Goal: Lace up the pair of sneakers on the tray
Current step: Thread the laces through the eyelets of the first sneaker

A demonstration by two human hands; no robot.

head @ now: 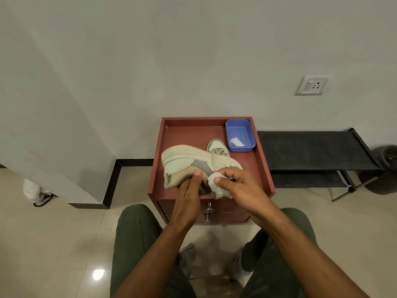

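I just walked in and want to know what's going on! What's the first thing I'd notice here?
Right in the middle, a left hand holds a pale sneaker tipped on its side over a red tray, while the right hand pinches a white wad against it. Behind it, the other sneaker sits on the tray, and a blue tub stands in the far right corner.

Glossy floor tiles [53, 244], matt plastic tub [240, 137].

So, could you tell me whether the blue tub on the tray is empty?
Not empty: the blue tub holds one small white piece in its near corner; otherwise bare.
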